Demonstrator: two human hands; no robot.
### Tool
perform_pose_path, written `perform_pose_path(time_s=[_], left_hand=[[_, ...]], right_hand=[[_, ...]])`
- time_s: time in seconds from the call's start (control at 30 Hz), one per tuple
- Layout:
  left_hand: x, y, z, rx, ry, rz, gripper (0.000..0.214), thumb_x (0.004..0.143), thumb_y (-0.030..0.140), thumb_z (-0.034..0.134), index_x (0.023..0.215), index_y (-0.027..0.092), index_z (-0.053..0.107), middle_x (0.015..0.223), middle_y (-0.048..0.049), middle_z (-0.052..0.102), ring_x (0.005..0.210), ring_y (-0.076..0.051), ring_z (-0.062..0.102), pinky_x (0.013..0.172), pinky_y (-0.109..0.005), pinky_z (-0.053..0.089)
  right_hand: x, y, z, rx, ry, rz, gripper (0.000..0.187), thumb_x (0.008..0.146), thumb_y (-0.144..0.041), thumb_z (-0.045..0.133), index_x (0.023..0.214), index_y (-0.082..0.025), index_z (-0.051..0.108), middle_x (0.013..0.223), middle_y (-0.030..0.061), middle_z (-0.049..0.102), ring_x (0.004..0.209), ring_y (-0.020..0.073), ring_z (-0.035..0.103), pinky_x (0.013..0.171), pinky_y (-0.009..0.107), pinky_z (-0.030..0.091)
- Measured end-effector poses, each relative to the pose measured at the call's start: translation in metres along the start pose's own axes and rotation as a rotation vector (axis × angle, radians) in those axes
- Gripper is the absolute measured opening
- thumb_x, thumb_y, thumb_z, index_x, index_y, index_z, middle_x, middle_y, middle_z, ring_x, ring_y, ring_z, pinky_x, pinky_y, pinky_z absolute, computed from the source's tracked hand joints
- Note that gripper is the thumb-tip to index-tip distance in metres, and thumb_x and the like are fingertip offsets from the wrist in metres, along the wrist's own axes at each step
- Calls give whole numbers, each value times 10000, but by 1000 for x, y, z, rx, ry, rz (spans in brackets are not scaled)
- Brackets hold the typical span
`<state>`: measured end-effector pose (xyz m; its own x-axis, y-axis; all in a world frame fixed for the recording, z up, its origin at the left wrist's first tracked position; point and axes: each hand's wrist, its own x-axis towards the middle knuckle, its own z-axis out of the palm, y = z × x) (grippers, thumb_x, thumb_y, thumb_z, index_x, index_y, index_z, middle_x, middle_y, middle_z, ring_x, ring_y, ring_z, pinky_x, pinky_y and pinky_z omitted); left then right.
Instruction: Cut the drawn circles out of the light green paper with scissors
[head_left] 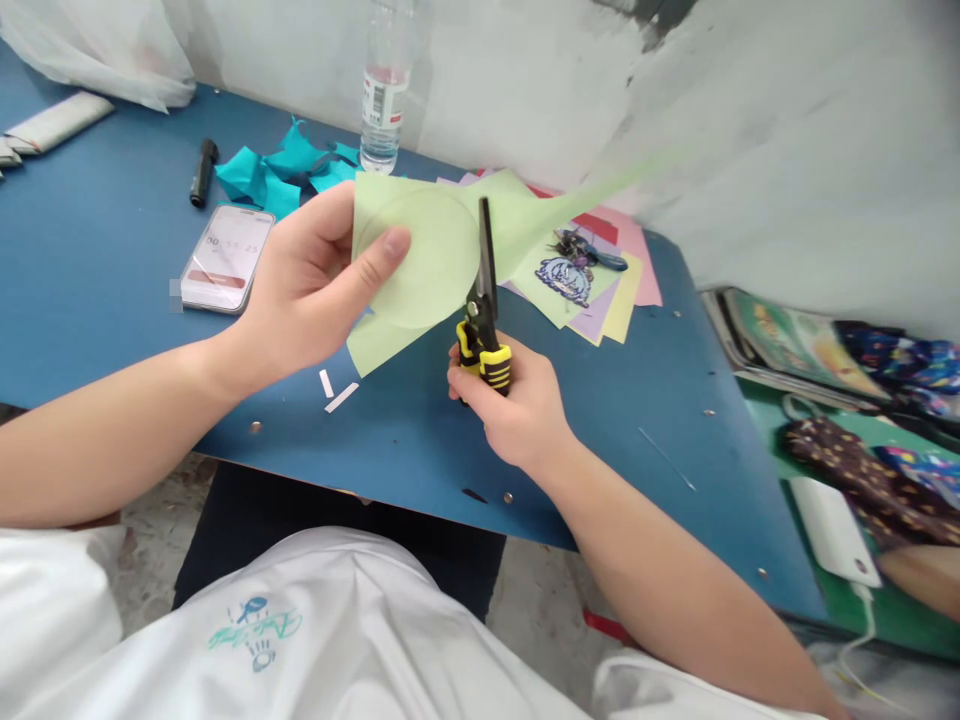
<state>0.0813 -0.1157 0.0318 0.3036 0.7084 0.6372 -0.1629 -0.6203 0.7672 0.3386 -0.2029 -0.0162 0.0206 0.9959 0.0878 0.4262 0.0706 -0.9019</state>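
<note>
Between thumb and fingers, my left hand [322, 275] pinches a sheet of light green paper [435, 255] with a circle drawn on it. My right hand [517, 400] is wrapped around the yellow-and-black handles of a pair of scissors [484, 300]. The dark blades point away from me and stand at the right side of the drawn circle, where the paper is partly cut. A loose flap of the sheet stretches off to the upper right, blurred. The paper is held up above the blue table [360, 450].
A phone showing a timer [229, 258], a black marker [203, 172] and teal paper pieces [262, 180] lie at the left. A water bottle [384, 100] stands by the wall. Coloured sheets [637, 260] lie right; a white power bank [832, 530] rests on the green table.
</note>
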Motion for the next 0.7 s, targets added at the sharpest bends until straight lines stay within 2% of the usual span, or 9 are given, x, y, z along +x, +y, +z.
perform_pose_path(time_s=[0.17,0.3,0.37,0.5,0.7], left_hand=[[0,-7,4,95,54,62,558,1229,687,908,1021,180,803,981,-7,687,922,-142,687,881,-303,595],[-4,-8,-1,160,54,95,511,1287,678,821,1100,203,800,1009,-4,633,903,-127,618,856,-291,526],[-4,-7,-1,146,66,94,540,1253,726,845,1083,216,802,999,-12,627,888,-141,588,829,-302,513],[-1,-2,3,72,118,25,657,1101,824,958,931,224,752,903,-17,610,834,-170,503,770,-343,474],[0,1,5,106,137,27,700,1067,859,967,888,230,716,894,-12,586,839,-183,469,807,-365,444]], right_hand=[[-2,-3,0,-22,-17,-12,278,904,-538,762,1003,-279,737,767,10,738,707,230,665,725,411,515],[-4,-6,0,-38,-20,-26,262,910,-531,752,990,-282,728,769,14,739,706,233,658,727,414,517],[-5,-8,-1,-39,-28,-38,247,917,-514,761,995,-283,727,781,14,747,709,232,660,734,416,526],[-6,-9,-3,-30,-41,-50,227,927,-487,796,1010,-288,727,799,10,759,720,231,666,747,416,545],[-8,-8,-4,-25,-43,-45,224,939,-483,812,1020,-288,739,799,13,760,723,230,663,729,406,540]])
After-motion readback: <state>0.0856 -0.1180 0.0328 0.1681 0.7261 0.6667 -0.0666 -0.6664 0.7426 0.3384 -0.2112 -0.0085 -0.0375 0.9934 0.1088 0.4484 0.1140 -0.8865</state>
